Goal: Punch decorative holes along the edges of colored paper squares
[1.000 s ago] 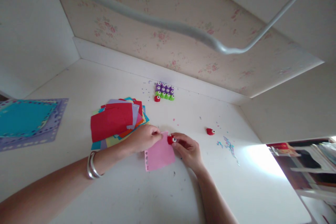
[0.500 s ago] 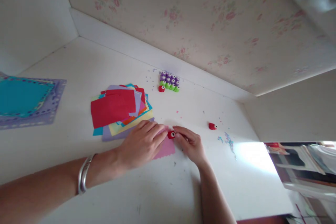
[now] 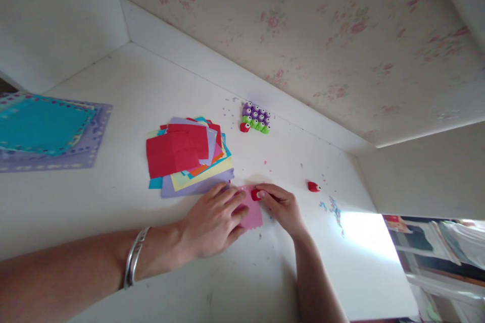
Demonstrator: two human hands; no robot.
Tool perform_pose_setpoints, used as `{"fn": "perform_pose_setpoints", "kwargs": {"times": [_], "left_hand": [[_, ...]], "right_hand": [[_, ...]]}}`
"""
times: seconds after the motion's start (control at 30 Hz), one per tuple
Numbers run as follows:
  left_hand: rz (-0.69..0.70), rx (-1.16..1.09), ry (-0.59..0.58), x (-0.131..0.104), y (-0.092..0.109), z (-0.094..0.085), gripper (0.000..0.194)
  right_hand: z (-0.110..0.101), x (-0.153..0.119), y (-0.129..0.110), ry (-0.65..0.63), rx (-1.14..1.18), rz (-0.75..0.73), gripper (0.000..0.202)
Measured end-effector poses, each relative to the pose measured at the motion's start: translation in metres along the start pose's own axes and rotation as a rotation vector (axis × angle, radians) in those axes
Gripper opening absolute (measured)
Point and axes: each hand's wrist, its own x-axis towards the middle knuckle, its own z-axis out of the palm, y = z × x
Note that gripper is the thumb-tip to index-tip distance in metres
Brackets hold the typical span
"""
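My right hand (image 3: 282, 207) pinches a small red paper figure (image 3: 255, 195) between thumb and fingers, just over a pink sheet of paper (image 3: 252, 215). The fingertips hide part of the figure. My left hand (image 3: 214, 219), a silver bangle on its wrist, lies with fingers apart on the left part of the pink sheet and holds nothing. Another red figure with a white eye (image 3: 313, 186) rests farther right. Behind the hands, rows of purple and green figures with eyes (image 3: 256, 117) stand close together, a red one (image 3: 244, 127) at their front left corner.
A pile of coloured paper sheets (image 3: 178, 151), red on top, lies beyond my left hand. Blue and purple sheets with punched edges (image 3: 49, 126) are at far left. Paper scraps (image 3: 334, 209) dot the white table (image 3: 151, 282). A floral wall rises behind.
My left fingers have come away from the red figure and spread to its left. The figure stays in my right hand, its eye no longer visible. The whole view has shifted slightly.
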Motion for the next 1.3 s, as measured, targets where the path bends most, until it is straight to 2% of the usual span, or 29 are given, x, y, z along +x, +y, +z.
{"fn": "perform_pose_setpoints", "kwargs": {"times": [0.37,0.93,1.3], "left_hand": [[0.014,-0.010,0.036,-0.002,-0.002,0.003,0.034],[0.028,-0.009,-0.023,0.000,-0.002,0.000,0.036],[0.020,0.034,-0.035,0.000,0.000,0.002,0.033]], "right_hand": [[-0.003,0.003,-0.004,-0.044,0.027,0.142,0.018],[-0.003,0.007,-0.010,-0.058,0.052,0.242,0.022],[-0.003,0.009,-0.018,-0.069,-0.103,0.295,0.018]]}}
